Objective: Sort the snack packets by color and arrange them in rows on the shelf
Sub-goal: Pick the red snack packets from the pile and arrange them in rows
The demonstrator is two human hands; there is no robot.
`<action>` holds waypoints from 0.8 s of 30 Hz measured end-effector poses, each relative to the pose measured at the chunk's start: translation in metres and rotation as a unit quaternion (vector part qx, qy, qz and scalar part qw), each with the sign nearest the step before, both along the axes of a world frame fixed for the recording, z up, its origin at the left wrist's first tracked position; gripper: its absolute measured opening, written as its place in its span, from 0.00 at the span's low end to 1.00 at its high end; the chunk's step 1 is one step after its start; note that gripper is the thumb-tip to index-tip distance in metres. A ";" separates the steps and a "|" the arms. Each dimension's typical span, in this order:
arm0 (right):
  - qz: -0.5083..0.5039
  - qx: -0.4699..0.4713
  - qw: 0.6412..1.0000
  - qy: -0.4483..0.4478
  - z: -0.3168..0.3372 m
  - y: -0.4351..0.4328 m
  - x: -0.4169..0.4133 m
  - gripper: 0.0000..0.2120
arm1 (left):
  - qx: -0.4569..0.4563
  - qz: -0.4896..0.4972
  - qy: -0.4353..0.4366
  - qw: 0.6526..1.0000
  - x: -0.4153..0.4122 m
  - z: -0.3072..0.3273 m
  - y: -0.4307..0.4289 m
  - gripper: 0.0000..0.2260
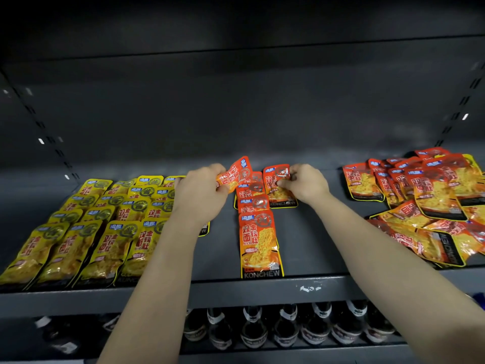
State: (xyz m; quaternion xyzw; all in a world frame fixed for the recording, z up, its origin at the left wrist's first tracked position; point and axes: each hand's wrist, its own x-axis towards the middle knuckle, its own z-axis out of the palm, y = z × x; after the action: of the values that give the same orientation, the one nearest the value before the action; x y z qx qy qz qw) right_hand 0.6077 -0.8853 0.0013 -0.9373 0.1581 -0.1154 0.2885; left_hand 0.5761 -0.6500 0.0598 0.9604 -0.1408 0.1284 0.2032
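Note:
Several yellow snack packets (86, 232) lie in neat rows on the left of the dark shelf (309, 240). An overlapping column of red packets (258, 243) runs down the shelf's middle. My left hand (202, 195) grips a tilted red packet (233, 174) lifted above the top of that column. My right hand (304, 183) pinches the top corner of another red packet (277, 190) that lies just right of the column. A loose heap of red packets (430, 200) covers the shelf's right end.
The shelf's grey front lip (236, 290) has a chipped white spot. Dark bottles (286, 327) stand in a row on the shelf below. Slotted uprights (49, 139) rise at both back corners. Bare shelf shows between the red column and the heap.

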 end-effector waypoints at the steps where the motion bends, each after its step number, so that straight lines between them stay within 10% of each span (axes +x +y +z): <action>1: 0.000 -0.004 1.000 -0.002 0.000 0.001 0.000 0.15 | 0.001 0.001 -0.001 1.000 0.000 0.000 -0.001 0.10; 13: -0.016 0.009 0.998 -0.064 -0.003 0.003 -0.003 0.27 | -0.019 -0.011 -0.009 1.000 0.000 -0.001 -0.009 0.11; 17: -0.001 0.121 0.972 -0.199 0.014 -0.004 -0.015 0.16 | -0.137 -0.069 0.014 0.988 0.002 -0.002 -0.013 0.08; 24: 0.248 0.375 0.877 -0.169 0.043 0.020 -0.048 0.04 | -0.476 -0.138 0.185 0.848 -0.007 0.001 -0.047 0.06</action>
State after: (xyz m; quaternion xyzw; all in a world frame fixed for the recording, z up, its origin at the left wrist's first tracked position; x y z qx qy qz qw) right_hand 0.5595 -0.8657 0.0446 -0.7339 -0.0987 -0.1286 0.6596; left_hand 0.5694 -0.6969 0.0605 0.7223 -0.1532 -0.0301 0.6737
